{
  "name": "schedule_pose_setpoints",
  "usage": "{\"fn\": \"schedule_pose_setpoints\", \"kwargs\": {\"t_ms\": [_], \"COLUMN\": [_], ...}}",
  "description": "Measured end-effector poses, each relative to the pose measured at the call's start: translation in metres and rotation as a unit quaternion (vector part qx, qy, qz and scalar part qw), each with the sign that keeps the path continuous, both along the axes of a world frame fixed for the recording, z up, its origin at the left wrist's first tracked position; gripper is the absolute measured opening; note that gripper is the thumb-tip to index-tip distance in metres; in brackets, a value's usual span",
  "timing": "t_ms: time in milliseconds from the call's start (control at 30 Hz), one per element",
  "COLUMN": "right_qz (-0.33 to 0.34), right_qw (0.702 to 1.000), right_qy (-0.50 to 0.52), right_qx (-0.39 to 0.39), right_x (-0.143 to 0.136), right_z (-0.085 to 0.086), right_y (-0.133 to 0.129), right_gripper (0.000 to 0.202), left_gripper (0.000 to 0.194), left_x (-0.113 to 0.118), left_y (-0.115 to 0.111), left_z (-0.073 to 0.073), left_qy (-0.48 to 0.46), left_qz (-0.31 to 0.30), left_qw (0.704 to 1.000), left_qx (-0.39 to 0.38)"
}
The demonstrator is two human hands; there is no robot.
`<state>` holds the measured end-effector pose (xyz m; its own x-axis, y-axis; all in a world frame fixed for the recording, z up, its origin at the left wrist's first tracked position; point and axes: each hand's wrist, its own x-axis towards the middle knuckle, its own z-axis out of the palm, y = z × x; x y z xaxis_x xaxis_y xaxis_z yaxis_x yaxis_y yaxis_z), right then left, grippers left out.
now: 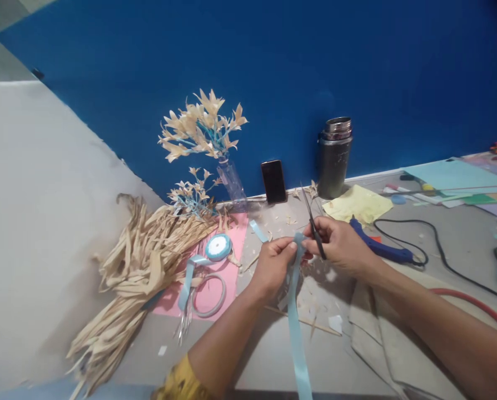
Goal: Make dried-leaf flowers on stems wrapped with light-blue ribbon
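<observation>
A light blue ribbon point(296, 322) hangs down from between both hands toward the bottom edge. My left hand point(277, 260) pinches it near its upper end. My right hand point(331, 243) grips the ribbon's top end with its fingertips and also holds dark scissors point(313, 225), whose blades point up and away. A ribbon spool point(218, 246) lies to the left on a pink sheet point(230, 278), with a loose length of ribbon trailing from it. Beside the spool is a ring-shaped coil point(209, 295). A short blue ribbon piece point(258, 230) lies just beyond my left hand.
Dried husks point(135, 266) are heaped at left. Husk flowers point(204, 125) stand in a clear bottle point(232, 180). A phone point(273, 181) and metal flask point(335, 158) stand by the blue wall. A blue glue gun point(379, 244), its cord and yellow paper point(357, 204) lie at right.
</observation>
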<state>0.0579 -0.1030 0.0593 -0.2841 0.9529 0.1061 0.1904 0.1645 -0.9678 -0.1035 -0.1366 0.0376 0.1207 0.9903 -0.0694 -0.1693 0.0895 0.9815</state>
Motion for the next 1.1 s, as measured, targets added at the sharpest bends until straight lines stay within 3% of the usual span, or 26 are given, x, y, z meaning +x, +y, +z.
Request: {"fn": "schedule_pose_setpoints", "kwargs": {"t_ms": [167,367,500,567,700,833,1033,1100], "right_qz": [-0.012,-0.035,-0.009,0.001,-0.055,-0.102,-0.127,-0.134], "right_qw": [0.997,0.99,0.994,0.994,0.986,0.986,0.985,0.984], "right_qy": [-0.059,-0.111,-0.085,-0.078,-0.08,-0.059,-0.04,-0.036], "right_qx": [0.048,0.08,0.072,0.082,0.132,0.12,0.109,0.107], "right_x": [-0.002,0.0,0.003,0.003,0.008,0.018,0.025,0.027], "right_z": [-0.006,-0.006,0.0,0.001,0.002,0.007,0.017,0.019], "right_y": [0.002,0.003,0.002,0.002,0.004,0.009,0.011,0.011], "right_gripper": [0.012,0.012,0.019,0.014,0.008,0.017,0.019,0.017], "left_gripper": [0.037,0.024,0.022,0.024,0.04,0.055,0.06,0.054], "left_x": [0.001,0.002,0.003,0.003,-0.002,-0.009,-0.013,-0.013], "left_y": [-0.003,-0.003,-0.003,-0.004,-0.004,-0.002,-0.002,-0.002], "left_z": [0.001,0.0,-0.001,-0.002,-0.003,-0.004,-0.005,-0.005], "left_qy": [-0.009,0.004,-0.007,-0.023,-0.102,-0.139,-0.126,-0.118], "left_qz": [-0.032,-0.034,-0.036,-0.054,-0.102,-0.136,-0.159,-0.157], "left_qw": [0.999,0.999,0.999,0.997,0.983,0.966,0.961,0.963], "left_qx": [-0.009,-0.019,-0.038,-0.051,-0.116,-0.17,-0.189,-0.187]}}
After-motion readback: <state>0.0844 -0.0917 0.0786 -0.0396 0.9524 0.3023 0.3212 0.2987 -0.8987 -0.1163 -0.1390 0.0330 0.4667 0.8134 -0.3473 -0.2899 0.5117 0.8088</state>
